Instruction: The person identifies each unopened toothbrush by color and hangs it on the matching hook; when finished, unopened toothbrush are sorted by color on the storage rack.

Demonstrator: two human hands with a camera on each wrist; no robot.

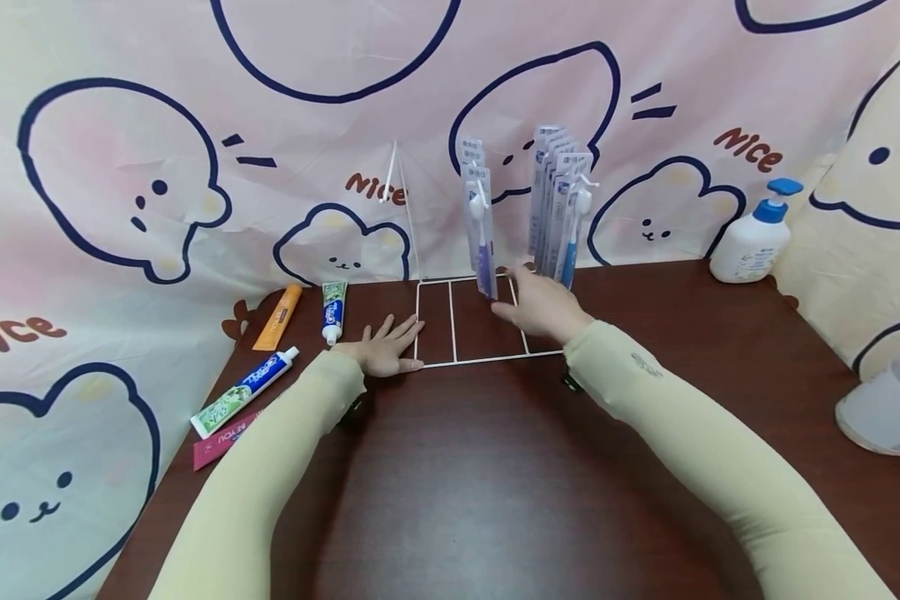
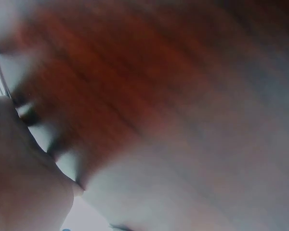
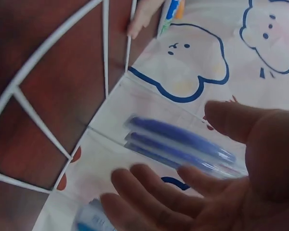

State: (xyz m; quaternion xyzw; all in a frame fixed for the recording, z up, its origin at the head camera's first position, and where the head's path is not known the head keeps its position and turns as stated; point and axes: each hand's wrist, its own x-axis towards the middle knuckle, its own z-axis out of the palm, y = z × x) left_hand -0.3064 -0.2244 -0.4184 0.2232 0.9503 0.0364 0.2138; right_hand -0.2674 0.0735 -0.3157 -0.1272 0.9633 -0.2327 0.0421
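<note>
My left hand (image 1: 385, 346) lies spread on the table at the left end of a white wire rack (image 1: 491, 359), its fingertips touching the rack's side. My right hand (image 1: 542, 305) is over the rack, beside the hanging packs of purple toothbrushes (image 1: 483, 242). In the right wrist view, the right hand's fingers (image 3: 144, 192) are apart from the thumb, and the blurred packs show beyond the gap between them. Several packs of blue toothbrushes (image 1: 570, 225) hang in a row on the right, behind that hand. An unused white hook (image 1: 392, 171) stands at the left.
Toothpaste tubes lie at the left: an orange one (image 1: 278, 318), a short blue-green one (image 1: 333, 312), a long blue-green one (image 1: 243, 394) and a pink one (image 1: 223, 442). A pump bottle (image 1: 753, 237) stands back right, with a whitish cup (image 1: 887, 406) nearer.
</note>
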